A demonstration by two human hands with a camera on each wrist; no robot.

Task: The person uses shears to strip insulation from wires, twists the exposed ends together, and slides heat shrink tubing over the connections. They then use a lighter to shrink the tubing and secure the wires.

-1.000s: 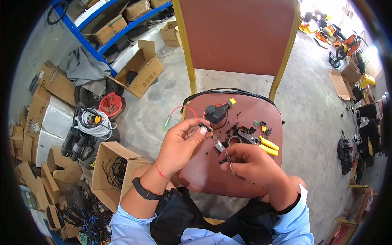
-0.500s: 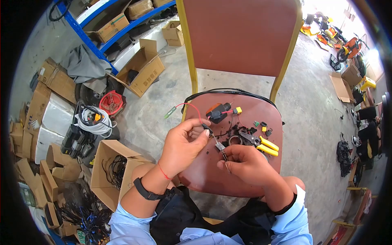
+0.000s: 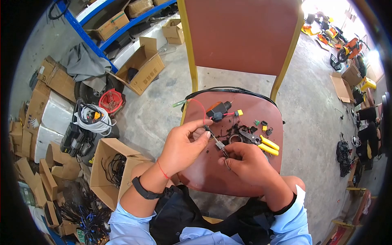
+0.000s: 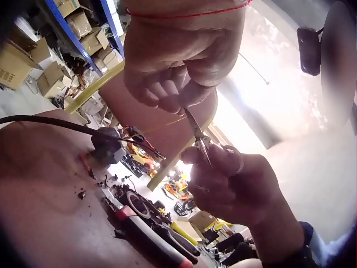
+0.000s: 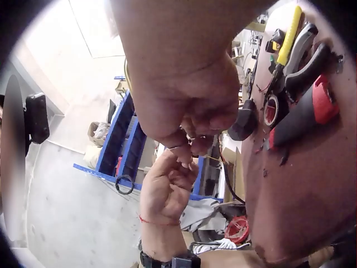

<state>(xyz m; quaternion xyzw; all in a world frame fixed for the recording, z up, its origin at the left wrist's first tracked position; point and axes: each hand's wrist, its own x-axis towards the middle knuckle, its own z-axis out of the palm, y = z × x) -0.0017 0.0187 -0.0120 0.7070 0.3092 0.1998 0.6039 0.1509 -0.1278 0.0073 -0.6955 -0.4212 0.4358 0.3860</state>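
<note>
Above the chair seat (image 3: 204, 179), my left hand (image 3: 181, 143) pinches a small black piece (image 3: 208, 130) on a red wire (image 3: 203, 109). The wire loops up and left to a clear greenish sleeve (image 3: 179, 103). My right hand (image 3: 251, 161) grips small metal scissors (image 3: 220, 145), their blades pointing up at the left fingertips. In the left wrist view the scissor blades (image 4: 193, 121) reach right to those fingertips, beside a thin wire. What lies between the left fingertips is mostly hidden in the right wrist view.
On the seat lie a black-and-orange module (image 3: 218, 109) with a yellow connector (image 3: 239, 112), yellow-handled wire strippers (image 3: 267, 143), a tape roll (image 3: 235, 139), red-and-black-handled pliers (image 5: 304, 114) and black scraps. Black cable runs along the seat's back. A carton (image 3: 110, 163) stands left.
The right hand has brought the scissors up to the left fingertips. The module on the seat has turned, showing its orange side, and the greenish sleeve has swung upward.
</note>
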